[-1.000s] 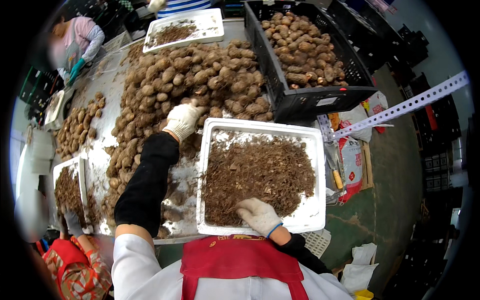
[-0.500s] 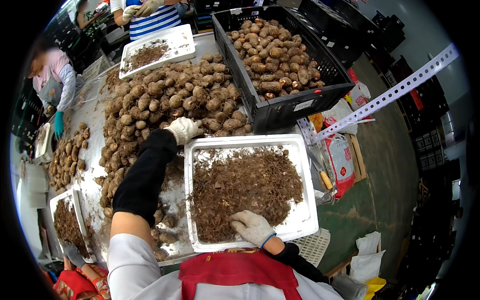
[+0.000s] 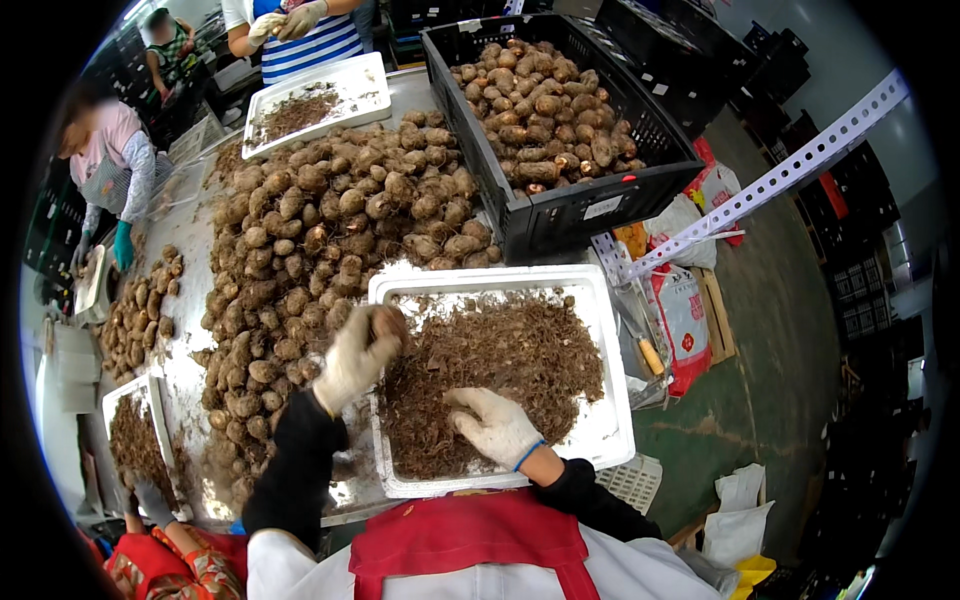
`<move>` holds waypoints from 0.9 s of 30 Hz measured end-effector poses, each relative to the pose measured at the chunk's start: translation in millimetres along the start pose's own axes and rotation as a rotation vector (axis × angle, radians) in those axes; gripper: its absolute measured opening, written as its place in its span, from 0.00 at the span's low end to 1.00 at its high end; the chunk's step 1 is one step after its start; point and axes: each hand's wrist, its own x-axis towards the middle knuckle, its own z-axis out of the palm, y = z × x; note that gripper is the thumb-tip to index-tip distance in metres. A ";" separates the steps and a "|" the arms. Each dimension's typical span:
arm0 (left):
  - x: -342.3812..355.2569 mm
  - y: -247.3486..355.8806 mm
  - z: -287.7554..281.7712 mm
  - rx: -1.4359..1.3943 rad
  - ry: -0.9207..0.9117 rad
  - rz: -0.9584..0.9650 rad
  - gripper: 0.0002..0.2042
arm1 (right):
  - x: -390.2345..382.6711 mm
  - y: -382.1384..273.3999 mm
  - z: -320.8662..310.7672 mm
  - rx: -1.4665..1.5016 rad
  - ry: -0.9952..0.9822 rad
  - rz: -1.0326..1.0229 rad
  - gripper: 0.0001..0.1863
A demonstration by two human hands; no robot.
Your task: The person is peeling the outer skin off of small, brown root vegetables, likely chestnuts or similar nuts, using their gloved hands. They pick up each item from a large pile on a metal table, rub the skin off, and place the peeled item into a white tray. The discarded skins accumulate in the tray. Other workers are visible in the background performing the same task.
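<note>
My left hand (image 3: 352, 368), in a white knitted glove, is closed around a brown taro (image 3: 389, 322) over the left rim of a white foam tray (image 3: 618, 425). My right hand (image 3: 495, 428), also gloved, hovers above that tray with its fingers apart, and nothing shows in it. Loose brown fibres and peelings (image 3: 490, 350) cover much of the tray's bottom. Beyond my left hand spreads a big pile of hairy taros (image 3: 330, 205) on the metal table. A black crate (image 3: 600, 215) behind the tray holds many cleaner-looking taros (image 3: 540, 110).
A perforated metal bar (image 3: 760, 190) slants up at the right, near a wooden-handled tool (image 3: 651, 356) and a red and white sack (image 3: 680, 315). Co-workers stand across the table and along its left side. Another foam tray (image 3: 378, 90) sits at the far end.
My left hand has drawn back from the pile toward me and now carries a taro to the tray's left edge. My right hand has risen slightly, its fingers opening.
</note>
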 end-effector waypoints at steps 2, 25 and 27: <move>-32.0 7.5 20.2 -0.079 -0.054 0.000 0.24 | 4.7 -3.0 -3.2 -0.022 -0.030 -0.018 0.22; -98.3 30.5 68.0 -0.461 -0.064 -0.003 0.30 | 1.5 -26.1 -13.8 0.095 0.196 -0.293 0.25; -99.5 26.9 69.6 -0.883 -0.154 -0.220 0.28 | 4.7 -28.6 -8.8 0.099 0.215 -0.349 0.22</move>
